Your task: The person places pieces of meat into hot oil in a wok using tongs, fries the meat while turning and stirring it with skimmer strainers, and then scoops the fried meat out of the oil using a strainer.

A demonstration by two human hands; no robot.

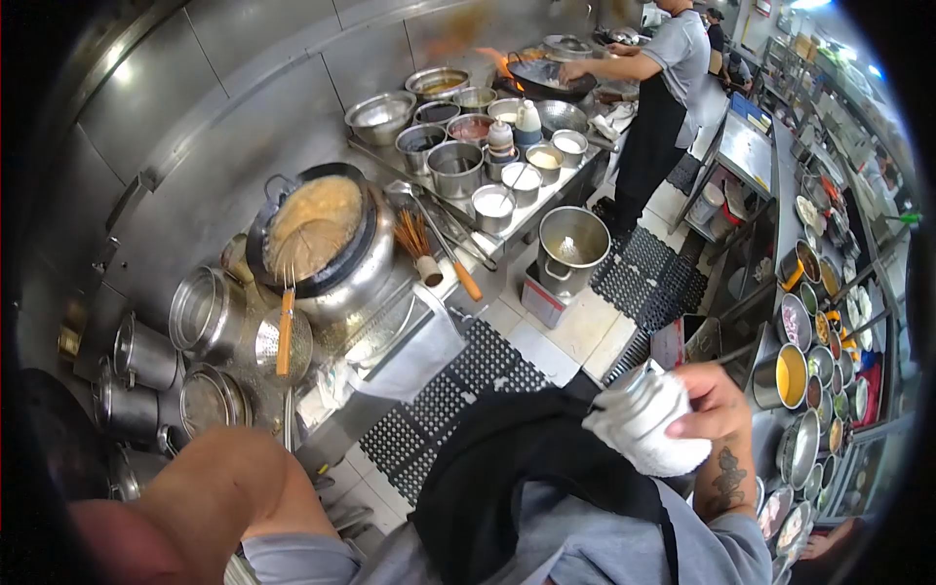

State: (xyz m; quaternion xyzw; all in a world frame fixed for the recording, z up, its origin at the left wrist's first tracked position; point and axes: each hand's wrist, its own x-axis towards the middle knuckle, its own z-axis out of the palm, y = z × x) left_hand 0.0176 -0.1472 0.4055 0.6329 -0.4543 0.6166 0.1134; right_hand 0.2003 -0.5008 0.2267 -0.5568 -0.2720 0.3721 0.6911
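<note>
My right hand [710, 402] grips a bunched white cloth [648, 424] in front of my black apron [487, 458]. Something grey shows at the cloth's top edge, too unclear to name. At the lower left my left arm [214, 478] is bent sharply, its elbow up; its hand does not show. Beyond that elbow, a large wok [317, 219] holds foamy brown liquid, and a wooden-handled wire skimmer [285, 331] rests in it.
Several pots and bowls [456, 168] crowd the steel counter. A steel pot [573, 239] stands low beside it. Another person [663, 88] works at a flaming wok [551, 78]. Ingredient containers [780, 375] line the right side. Black perforated mats [468, 375] cover part of the floor.
</note>
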